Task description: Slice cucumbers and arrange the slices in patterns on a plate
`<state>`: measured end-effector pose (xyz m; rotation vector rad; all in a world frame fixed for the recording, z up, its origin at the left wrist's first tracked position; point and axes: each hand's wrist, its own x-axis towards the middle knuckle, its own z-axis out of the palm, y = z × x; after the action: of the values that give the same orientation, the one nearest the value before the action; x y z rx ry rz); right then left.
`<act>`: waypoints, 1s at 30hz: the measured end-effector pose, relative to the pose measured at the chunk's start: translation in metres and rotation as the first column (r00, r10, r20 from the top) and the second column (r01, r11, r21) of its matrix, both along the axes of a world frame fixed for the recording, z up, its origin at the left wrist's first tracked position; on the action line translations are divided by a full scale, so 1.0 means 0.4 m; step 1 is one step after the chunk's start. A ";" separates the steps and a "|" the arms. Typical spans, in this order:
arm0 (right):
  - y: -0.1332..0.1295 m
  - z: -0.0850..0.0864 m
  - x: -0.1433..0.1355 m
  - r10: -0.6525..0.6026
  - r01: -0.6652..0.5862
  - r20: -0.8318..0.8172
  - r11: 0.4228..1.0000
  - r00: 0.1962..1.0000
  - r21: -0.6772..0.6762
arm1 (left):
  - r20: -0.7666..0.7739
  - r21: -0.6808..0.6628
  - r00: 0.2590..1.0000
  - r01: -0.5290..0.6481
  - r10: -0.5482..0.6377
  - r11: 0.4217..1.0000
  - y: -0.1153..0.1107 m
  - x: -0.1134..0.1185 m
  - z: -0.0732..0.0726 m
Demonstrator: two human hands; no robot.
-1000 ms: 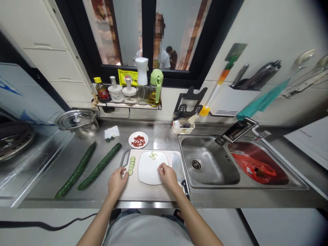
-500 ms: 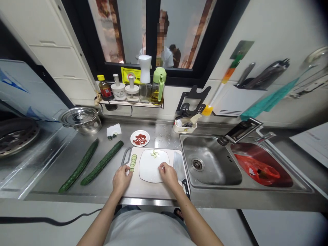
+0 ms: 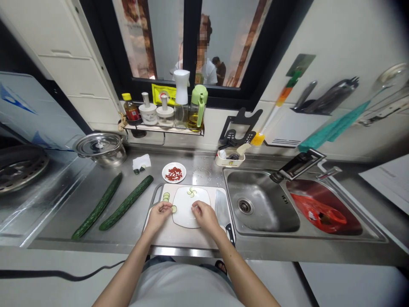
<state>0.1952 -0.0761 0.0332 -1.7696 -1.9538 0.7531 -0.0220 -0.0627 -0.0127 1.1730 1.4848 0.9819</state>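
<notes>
My left hand [image 3: 160,215] pinches a round cucumber slice [image 3: 174,209] at the left edge of a white square plate [image 3: 183,219]. Over the right half of that plate is my right hand [image 3: 203,214], thumb and fingertips drawn together; whether anything is between them is hidden. Thin cucumber pieces [image 3: 191,192] lie in a curved pattern near the plate's far edge. A short row of cucumber slices [image 3: 166,196] rests on the pale cutting board [image 3: 179,238], left of the plate. On the board's right side lies a kitchen knife [image 3: 221,204] with a black handle.
Two whole cucumbers [image 3: 128,204] lie left of the board. Behind it stands a small dish of red bits [image 3: 174,173]. A lidded steel pot [image 3: 102,149] is at back left. The double sink [image 3: 265,213] is on the right, with a red bag [image 3: 319,215] in its far basin.
My left hand has moved right from the slice row to the plate's edge, carrying a cucumber slice. My right hand has shifted slightly left over the plate.
</notes>
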 end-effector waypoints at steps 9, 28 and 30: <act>0.030 0.034 -0.042 0.221 -0.200 -0.170 0.971 0.960 0.130 | 0.010 0.084 0.981 0.192 -0.194 0.978 0.008 0.065 0.112; 0.062 0.038 -0.029 0.130 -0.072 -0.476 0.988 0.870 0.139 | 0.729 -0.503 0.669 0.378 0.146 0.777 0.007 0.109 0.084; 0.063 0.042 -0.027 0.140 -0.074 -0.485 0.986 0.863 0.152 | 0.779 -0.516 0.596 0.432 0.196 0.740 0.012 0.113 0.081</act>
<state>0.1843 -0.0509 0.0500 -1.2396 -1.7095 0.9805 0.0234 -0.0580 0.0196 0.1860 0.8235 0.6161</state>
